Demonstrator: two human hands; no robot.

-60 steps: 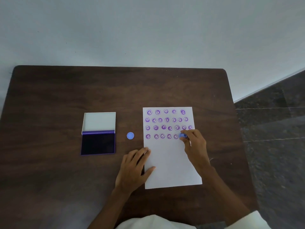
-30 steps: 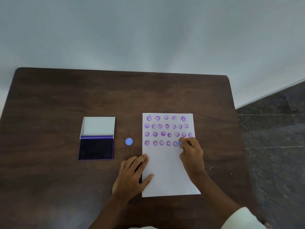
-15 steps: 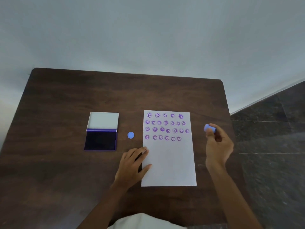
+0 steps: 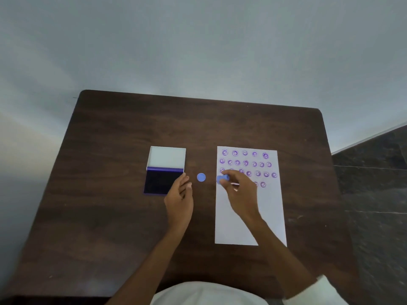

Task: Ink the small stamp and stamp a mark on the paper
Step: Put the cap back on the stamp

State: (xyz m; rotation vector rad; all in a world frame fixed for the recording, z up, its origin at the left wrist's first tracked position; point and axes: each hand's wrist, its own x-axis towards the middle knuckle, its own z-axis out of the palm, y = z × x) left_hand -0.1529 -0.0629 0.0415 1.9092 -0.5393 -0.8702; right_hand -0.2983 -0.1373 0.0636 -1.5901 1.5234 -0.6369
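Observation:
My right hand (image 4: 241,192) holds the small blue stamp (image 4: 222,179) by its fingertips, above the left edge of the white paper (image 4: 248,223). The paper carries several rows of purple round marks; my hand hides part of the lower rows. The open ink pad (image 4: 161,182) lies to the left, dark purple pad toward me, white lid behind. My left hand (image 4: 179,201) rests on the table with its fingertips touching the pad's right near corner, holding nothing. A blue round cap (image 4: 201,177) lies between pad and paper.
The dark wooden table (image 4: 110,227) ends at a pale wall behind and a dark stone floor (image 4: 374,194) on the right. White clothing (image 4: 207,293) shows at the bottom edge.
My right hand has carried the stamp leftward from beyond the paper's right side to its left edge. My left hand has left the paper and moved to the ink pad's corner.

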